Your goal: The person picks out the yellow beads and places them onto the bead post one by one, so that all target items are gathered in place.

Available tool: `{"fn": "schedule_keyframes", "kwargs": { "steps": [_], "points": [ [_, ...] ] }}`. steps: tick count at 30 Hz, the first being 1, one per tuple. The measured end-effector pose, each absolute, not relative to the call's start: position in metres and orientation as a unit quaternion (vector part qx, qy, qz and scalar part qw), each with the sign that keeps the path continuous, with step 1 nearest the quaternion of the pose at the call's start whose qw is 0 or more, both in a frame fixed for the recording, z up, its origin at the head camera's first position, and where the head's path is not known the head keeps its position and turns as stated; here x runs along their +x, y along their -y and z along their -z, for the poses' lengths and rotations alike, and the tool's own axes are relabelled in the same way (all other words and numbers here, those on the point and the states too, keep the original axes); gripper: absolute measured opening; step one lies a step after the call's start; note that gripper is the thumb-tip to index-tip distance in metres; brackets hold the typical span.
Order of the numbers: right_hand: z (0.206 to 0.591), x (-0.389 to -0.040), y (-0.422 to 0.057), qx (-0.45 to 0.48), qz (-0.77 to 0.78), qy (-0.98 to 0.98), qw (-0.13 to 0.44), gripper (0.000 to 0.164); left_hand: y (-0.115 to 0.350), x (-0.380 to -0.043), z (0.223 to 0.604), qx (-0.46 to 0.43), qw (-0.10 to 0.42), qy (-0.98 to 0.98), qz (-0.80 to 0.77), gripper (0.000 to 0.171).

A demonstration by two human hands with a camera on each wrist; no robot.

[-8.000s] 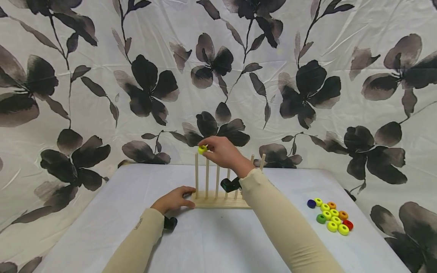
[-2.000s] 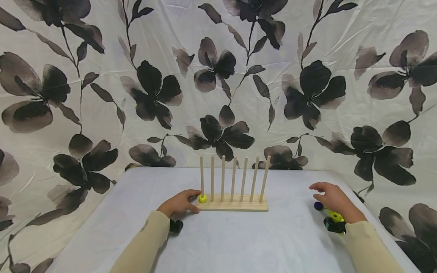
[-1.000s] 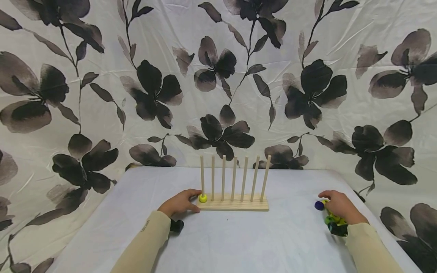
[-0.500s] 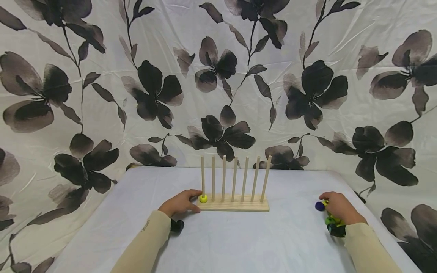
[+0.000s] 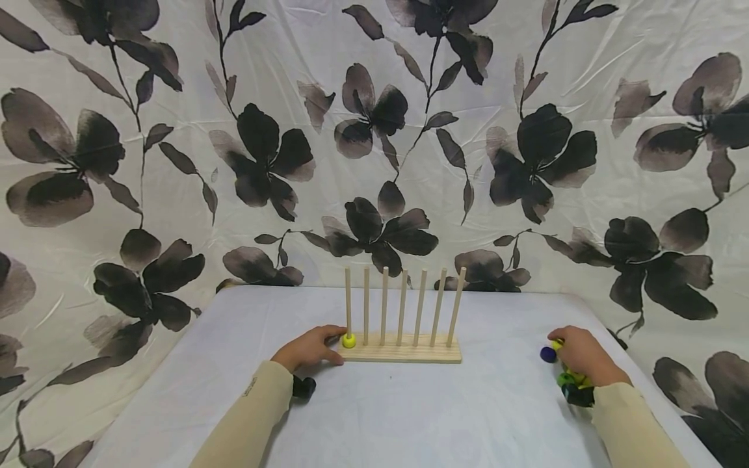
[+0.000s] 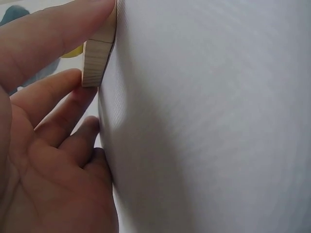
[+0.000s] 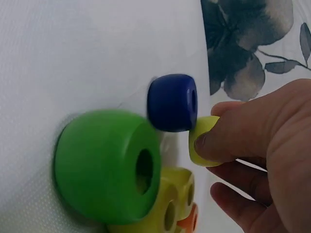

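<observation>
My left hand holds the left end of a wooden peg rack, thumb at the front edge and fingers behind. Its bare wooden end shows between thumb and fingertips in the left wrist view. One yellow bead sits at the foot of the leftmost peg; the other pegs carry nothing. Over on the right, my right hand pinches another yellow bead between thumb and fingers. Right against that bead is a dark blue bead. A green bead lies nearer the wrist.
More yellow beads and an orange bead lie behind the green one, partly hidden under my right hand in the head view. A white cloth covers the table, and a floral curtain hangs behind its far edge.
A yellow bead has gone from above the leftmost peg down to its foot. My right hand has moved right to the loose beads and taken hold of a yellow one. The left stays put.
</observation>
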State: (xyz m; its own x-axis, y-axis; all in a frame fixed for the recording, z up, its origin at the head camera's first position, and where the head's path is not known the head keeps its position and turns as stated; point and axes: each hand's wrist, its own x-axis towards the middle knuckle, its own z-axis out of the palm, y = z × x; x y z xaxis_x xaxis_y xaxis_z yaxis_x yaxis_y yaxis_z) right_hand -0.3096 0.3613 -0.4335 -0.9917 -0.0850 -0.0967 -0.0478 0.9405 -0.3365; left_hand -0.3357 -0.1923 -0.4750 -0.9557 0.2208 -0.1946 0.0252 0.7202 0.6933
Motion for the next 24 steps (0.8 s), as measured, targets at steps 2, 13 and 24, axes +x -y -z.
{"fn": "schedule_keyframes", "kwargs": {
  "steps": [2,13,24],
  "points": [
    [0.432,-0.31,-0.359,-0.037,0.168,-0.984,0.05,0.04,0.192,-0.336,0.475,0.067,0.133,-0.918,-0.369,0.079],
    [0.41,-0.31,-0.334,-0.072,0.174,-0.982,0.006,0.036,0.194,-0.334,0.475,0.069,0.128,-0.92,-0.364,0.078],
    [0.392,-0.308,-0.313,-0.116,0.203,-0.971,-0.043,0.031,0.193,-0.335,0.474,0.073,0.129,-0.917,-0.37,0.078]
  ]
}}
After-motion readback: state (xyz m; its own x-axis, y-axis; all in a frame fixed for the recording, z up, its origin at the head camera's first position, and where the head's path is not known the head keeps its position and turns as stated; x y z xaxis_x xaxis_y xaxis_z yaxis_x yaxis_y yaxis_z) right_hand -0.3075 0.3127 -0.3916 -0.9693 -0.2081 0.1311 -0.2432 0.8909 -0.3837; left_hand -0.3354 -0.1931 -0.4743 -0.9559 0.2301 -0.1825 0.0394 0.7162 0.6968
